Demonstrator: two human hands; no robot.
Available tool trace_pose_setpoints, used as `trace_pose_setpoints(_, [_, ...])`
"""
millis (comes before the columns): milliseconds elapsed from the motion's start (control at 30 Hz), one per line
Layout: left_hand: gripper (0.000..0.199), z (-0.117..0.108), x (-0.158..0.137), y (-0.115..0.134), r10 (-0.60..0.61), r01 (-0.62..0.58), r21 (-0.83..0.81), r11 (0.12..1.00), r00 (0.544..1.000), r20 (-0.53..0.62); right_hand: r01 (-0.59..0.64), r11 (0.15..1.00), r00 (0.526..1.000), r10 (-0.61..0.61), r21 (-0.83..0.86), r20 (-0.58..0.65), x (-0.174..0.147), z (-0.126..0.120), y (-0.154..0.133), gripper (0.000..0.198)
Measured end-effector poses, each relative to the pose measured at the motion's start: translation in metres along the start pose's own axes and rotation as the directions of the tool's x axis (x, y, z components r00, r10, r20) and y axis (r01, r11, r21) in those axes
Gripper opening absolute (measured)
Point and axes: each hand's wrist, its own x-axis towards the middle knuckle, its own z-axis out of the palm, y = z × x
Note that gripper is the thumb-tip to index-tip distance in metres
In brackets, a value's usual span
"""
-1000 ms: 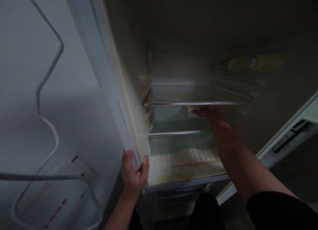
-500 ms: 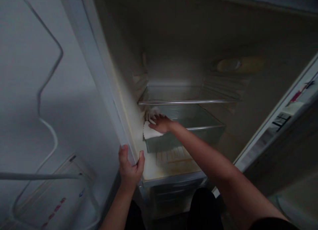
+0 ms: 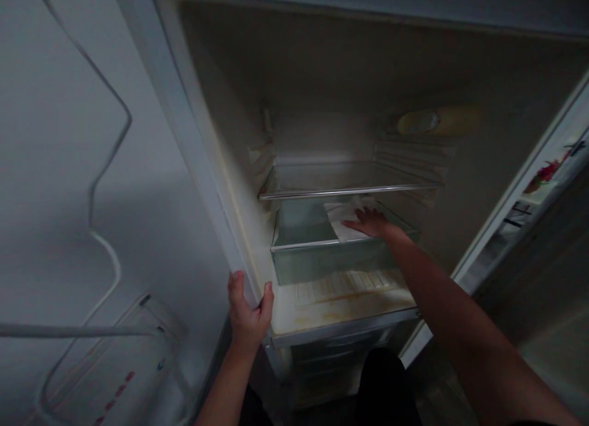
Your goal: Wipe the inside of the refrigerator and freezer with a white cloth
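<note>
My right hand [image 3: 369,222] lies on a white wiping cloth [image 3: 338,216] with its fingers spread, pressing it onto the lower glass shelf [image 3: 301,223] of an open refrigerator. The cloth is spread out over the right half of that shelf and reaches its front rim. Whether it is cloth or paper towel I cannot tell. My left hand [image 3: 250,312] is closed around the front edge of the refrigerator's left side wall [image 3: 225,229], thumb on the inner side and fingers on the outer side.
Above is another glass shelf [image 3: 340,179], with a yellowish lamp cover [image 3: 437,120] on the right wall. The compartment floor [image 3: 317,315] has brown stains. A grey cable [image 3: 115,143] hangs at the left. Drawers [image 3: 331,364] sit below, near my knee [image 3: 386,383].
My right hand has slid the white cloth from the left end of the lower shelf to its right half. My left hand keeps its hold on the refrigerator edge. The view has shifted slightly.
</note>
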Motion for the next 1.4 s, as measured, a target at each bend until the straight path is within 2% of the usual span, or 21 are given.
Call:
trace_pose_setpoints(100, [0.087,0.001,0.002,0.001,0.034,-0.034,0.000,0.999,0.999,-0.003,-0.073,0.995,0.996,0.069,-0.062,-0.056,-0.003,0.003,0.003,0.102])
trace_pose_setpoints(267, [0.089,0.000,0.006,0.005,0.112,-0.111,0.033,0.993,0.993,-0.032,-0.053,0.996,0.997,0.049,-0.066,-0.061,-0.011,0.005,-0.004,0.099])
trace_pose_setpoints(467, [0.091,0.000,0.000,0.002,0.063,-0.063,-0.002,0.998,0.998,-0.026,-0.036,0.999,0.998,0.035,-0.019,-0.060,-0.015,0.003,0.000,0.098])
trace_pose_setpoints(633, [0.088,0.001,-0.004,0.002,-0.035,0.035,-0.036,0.999,0.999,-0.021,-0.033,0.999,0.998,0.033,-0.006,-0.045,-0.015,0.000,0.003,0.101])
trace_pose_setpoints(733, [0.091,0.001,-0.002,0.008,0.009,-0.009,0.014,1.000,0.999,-0.053,0.001,1.000,1.000,-0.001,-0.001,-0.009,-0.013,-0.004,-0.004,0.090])
trace_pose_setpoints(800, [0.091,0.001,-0.001,0.011,0.068,-0.064,0.050,0.997,0.995,-0.077,0.067,0.998,0.997,-0.067,-0.003,0.025,-0.011,-0.006,-0.019,0.080])
trace_pose_setpoints(900, [0.091,0.001,-0.001,0.010,0.093,-0.088,0.068,0.994,0.993,-0.076,0.248,0.969,0.968,-0.248,0.007,0.039,-0.010,-0.003,-0.060,0.073])
trace_pose_setpoints(1067, [0.089,0.000,-0.007,-0.003,-0.059,0.059,-0.001,0.998,0.998,-0.028,0.522,0.848,0.853,-0.522,0.089,-0.024,-0.019,0.012,-0.148,0.072])
trace_pose_setpoints(1167, [0.085,-0.001,-0.010,-0.009,-0.169,0.170,-0.053,0.984,0.985,0.016,0.612,0.781,0.789,-0.613,0.127,-0.029,-0.018,0.016,-0.175,0.072])
trace_pose_setpoints(1267, [0.087,-0.004,-0.011,-0.011,-0.170,0.171,-0.037,0.985,0.985,0.026,0.615,0.775,0.782,-0.624,0.143,0.018,-0.002,0.011,-0.168,0.080])
trace_pose_setpoints(1333, [0.089,-0.006,-0.010,-0.011,-0.143,0.143,-0.001,0.990,0.989,0.026,0.546,0.827,0.828,-0.557,0.135,0.067,0.019,0.005,-0.146,0.089])
trace_pose_setpoints(1400, [0.090,-0.007,-0.009,-0.011,-0.122,0.121,0.039,0.992,0.992,0.031,0.451,0.886,0.882,-0.460,0.106,0.097,0.043,0.000,-0.112,0.086])
